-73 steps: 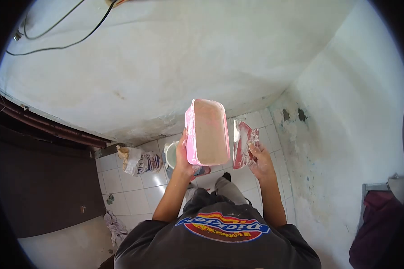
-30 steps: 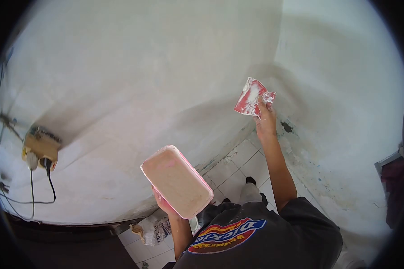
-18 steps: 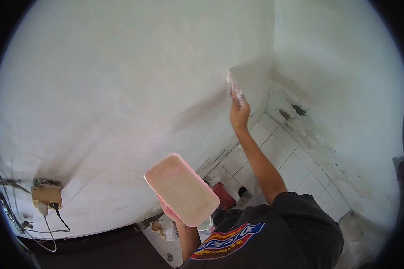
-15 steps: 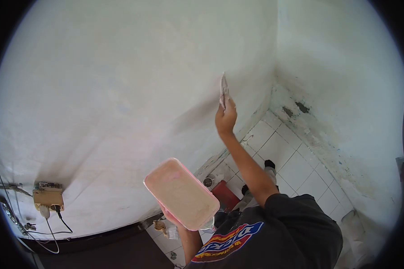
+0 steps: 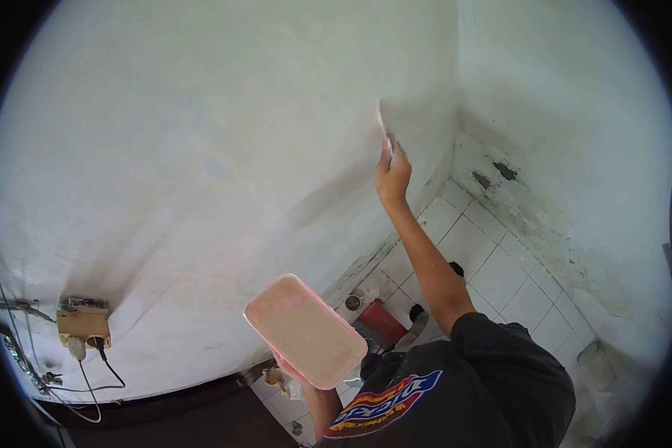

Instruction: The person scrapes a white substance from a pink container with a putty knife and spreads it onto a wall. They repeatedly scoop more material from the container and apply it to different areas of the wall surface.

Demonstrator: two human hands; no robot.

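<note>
My right hand [image 5: 393,175] is closed around the handle of a pale, paint-smeared paintbrush [image 5: 384,119]. The brush's working end is at the whitish wall [image 5: 201,149], smeared by motion, so I cannot make out its bristles clearly. Lower down, my left hand [image 5: 290,367] grips a pink rectangular tub [image 5: 306,332] from below and along its side. Pale, thick paint-like material covers the inside of the tub, with a pinker patch towards the far end. Most of the left hand's fingers are hidden beneath it.
A socket box [image 5: 84,328] with plugs and loose cables is at the lower left. The adjoining wall [image 5: 567,216] has peeling patches and holes near its base. White tiles [image 5: 493,269] cover the floor, where a red object [image 5: 384,322] and a small cup [image 5: 353,302] stand near my feet.
My right hand has moved up and to the right along the wall with the paintbrush, which has turned slightly. The tub has shifted a little downward in view.
</note>
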